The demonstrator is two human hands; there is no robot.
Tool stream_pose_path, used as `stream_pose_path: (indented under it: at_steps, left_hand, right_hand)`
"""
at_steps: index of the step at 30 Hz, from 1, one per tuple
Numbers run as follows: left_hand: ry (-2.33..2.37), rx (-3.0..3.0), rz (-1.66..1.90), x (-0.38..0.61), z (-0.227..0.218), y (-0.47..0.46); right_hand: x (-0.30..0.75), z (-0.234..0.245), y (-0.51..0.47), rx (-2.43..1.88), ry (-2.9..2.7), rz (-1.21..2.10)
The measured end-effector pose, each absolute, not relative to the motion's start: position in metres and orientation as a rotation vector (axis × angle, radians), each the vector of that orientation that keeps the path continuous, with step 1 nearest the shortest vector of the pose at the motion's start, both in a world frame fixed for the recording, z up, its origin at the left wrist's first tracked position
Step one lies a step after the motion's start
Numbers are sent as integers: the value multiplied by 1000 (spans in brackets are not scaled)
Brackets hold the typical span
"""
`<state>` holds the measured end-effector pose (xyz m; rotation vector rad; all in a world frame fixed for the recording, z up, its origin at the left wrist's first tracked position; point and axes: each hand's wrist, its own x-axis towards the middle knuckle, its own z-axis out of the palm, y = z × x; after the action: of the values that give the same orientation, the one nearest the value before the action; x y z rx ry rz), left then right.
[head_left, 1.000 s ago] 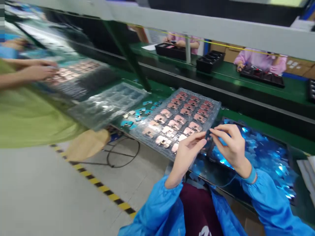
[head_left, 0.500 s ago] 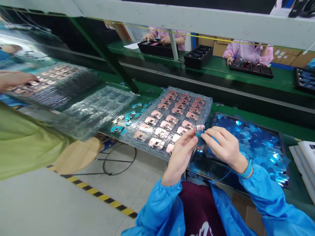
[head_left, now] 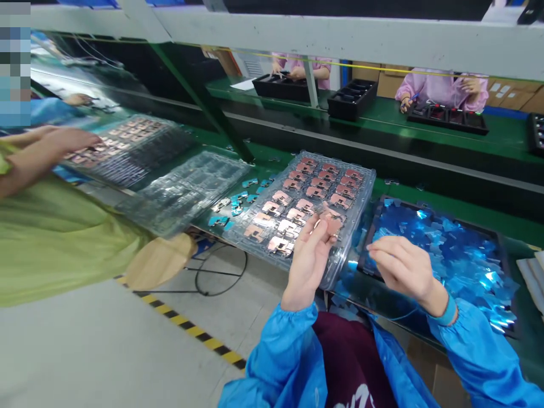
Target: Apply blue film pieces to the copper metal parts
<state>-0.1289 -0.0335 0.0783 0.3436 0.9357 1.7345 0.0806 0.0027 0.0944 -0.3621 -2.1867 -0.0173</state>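
My left hand (head_left: 309,258) pinches a small copper-coloured part (head_left: 331,219) and holds it over the near right corner of a clear plastic tray (head_left: 361,205) filled with rows of such parts. My right hand (head_left: 402,266) is closed in a pinch on a thin piece of blue film (head_left: 370,256) above the left edge of a black tray (head_left: 499,241) heaped with shiny blue film scraps. Both my sleeves are blue.
A stack of empty clear trays (head_left: 187,190) lies left of mine, with loose blue-backed parts (head_left: 238,198) between. A co-worker in green (head_left: 51,226) reaches over another parts tray (head_left: 119,141) at far left. People in pink work at black trays (head_left: 355,99) beyond the conveyor.
My hands have come apart: the left carried the copper part over the clear tray, the right drew back over the black tray with the blue film. The view shifted slightly.
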Motion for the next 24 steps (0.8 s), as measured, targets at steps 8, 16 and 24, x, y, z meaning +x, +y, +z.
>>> stream_pose_path:
  at_steps: [8,16,24]
  left_hand:
    - [1525,825,2086,-231,84,-52]
    - [1965,1433,1193,-342,90,-45]
    - [2048,1947,730,-359,77,-26]
  right_hand:
    - [195,58,57,-1627,-2042,355]
    - [277,2,101,-1810,-2127,-37]
    - [270,67,110,-2099,-2225,-55]
